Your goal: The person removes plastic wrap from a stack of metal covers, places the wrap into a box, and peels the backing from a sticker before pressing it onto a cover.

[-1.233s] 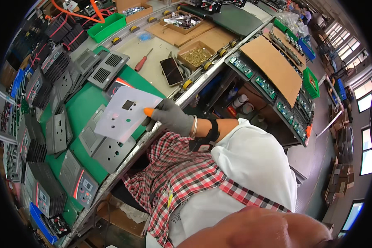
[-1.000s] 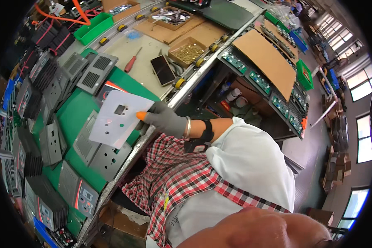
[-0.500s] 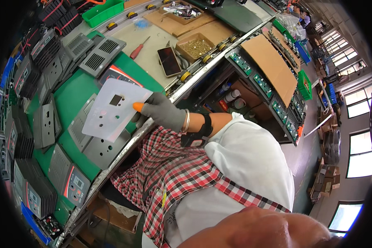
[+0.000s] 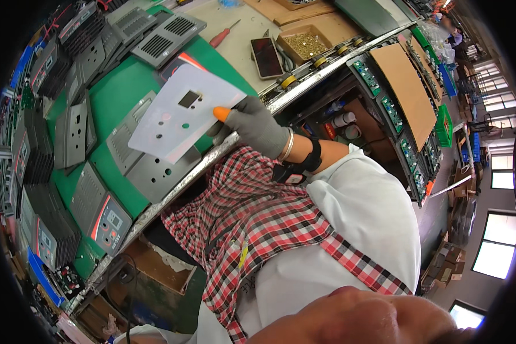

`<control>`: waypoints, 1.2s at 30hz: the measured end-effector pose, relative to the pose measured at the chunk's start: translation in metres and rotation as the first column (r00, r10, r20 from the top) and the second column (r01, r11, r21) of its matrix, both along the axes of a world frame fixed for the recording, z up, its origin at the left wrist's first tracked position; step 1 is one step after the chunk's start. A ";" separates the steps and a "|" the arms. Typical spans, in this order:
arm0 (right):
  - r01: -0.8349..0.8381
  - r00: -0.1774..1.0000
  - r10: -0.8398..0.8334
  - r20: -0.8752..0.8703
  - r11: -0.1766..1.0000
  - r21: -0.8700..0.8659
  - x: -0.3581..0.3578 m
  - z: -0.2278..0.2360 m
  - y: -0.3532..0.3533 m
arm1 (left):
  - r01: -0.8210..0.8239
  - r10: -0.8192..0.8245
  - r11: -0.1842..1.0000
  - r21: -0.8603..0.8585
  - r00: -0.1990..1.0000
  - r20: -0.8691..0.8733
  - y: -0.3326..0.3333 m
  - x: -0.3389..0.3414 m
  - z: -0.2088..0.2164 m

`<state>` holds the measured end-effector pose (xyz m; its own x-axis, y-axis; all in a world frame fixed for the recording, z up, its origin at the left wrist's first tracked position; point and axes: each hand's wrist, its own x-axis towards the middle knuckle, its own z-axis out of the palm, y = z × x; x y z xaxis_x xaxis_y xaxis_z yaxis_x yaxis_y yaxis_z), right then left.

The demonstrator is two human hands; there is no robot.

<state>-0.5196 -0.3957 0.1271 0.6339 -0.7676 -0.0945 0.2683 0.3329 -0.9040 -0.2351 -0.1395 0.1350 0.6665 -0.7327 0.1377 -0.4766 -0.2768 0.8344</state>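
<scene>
My right hand (image 4: 252,123), in a grey glove with an orange fingertip cover, pinches the right edge of a thin white panel overlay sheet (image 4: 169,117). The sheet has a rectangular window and several round holes. It is held tilted above the green mat, partly hiding a grey vented panel (image 4: 166,178) with round holes beneath it. A panel with a red and dark label (image 4: 180,62) shows just behind the sheet. On the left, another grey panel with a label (image 4: 100,212) lies on the mat. A white left sleeve (image 4: 155,333) shows at the lower edge; my left hand is out of view.
Stacks of grey panels (image 4: 49,229) line the left side of the green mat (image 4: 129,80). Farther back lie a red screwdriver (image 4: 223,35), a phone (image 4: 266,57) and a box of brass-coloured screws (image 4: 305,45). Green circuit boards (image 4: 366,79) sit on a rack at right.
The view has shifted, so the bench appears farther right and higher. My right hand keeps hold of the sheet, which remains over the mat. The left sleeve has come into view.
</scene>
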 end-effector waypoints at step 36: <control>-0.415 0.829 0.554 0.078 0.701 -0.580 0.038 0.005 0.020 | 0.184 -0.156 0.981 -0.064 0.544 -0.825 -0.010 -0.064 0.003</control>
